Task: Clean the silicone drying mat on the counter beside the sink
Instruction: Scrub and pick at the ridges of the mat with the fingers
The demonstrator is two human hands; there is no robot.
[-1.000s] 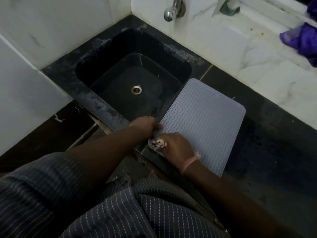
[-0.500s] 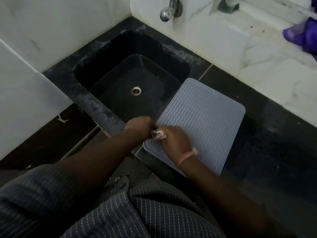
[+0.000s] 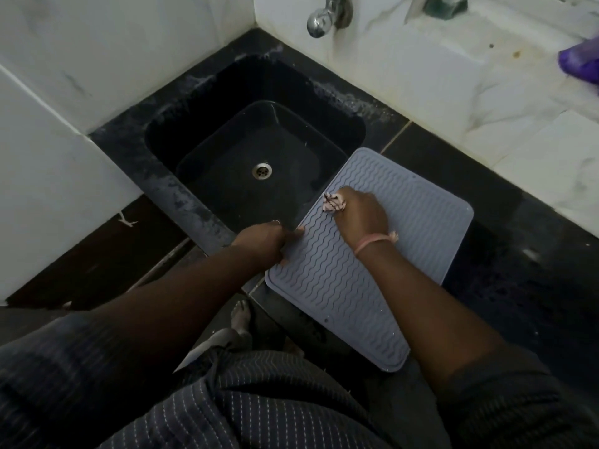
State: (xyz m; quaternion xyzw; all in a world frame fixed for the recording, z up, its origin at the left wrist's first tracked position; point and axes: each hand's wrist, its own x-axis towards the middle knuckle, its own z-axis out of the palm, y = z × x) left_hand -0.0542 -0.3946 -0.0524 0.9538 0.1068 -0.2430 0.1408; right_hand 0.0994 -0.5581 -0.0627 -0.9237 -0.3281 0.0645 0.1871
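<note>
A grey silicone drying mat with wavy ridges lies on the black counter, its left edge hanging slightly over the sink. My right hand grips a small pinkish cloth and presses it on the mat near the mat's left edge. My left hand grips the mat's left edge, thumb on top, fingers curled beneath.
The black sink has a metal drain and a chrome tap above it on the white marble wall. A purple object lies on the white ledge at the far right. A bare foot shows below the counter's front edge.
My right hand has slid the cloth away from me along the mat's left side, from the near corner toward the middle. My left hand stays on the mat's edge.
</note>
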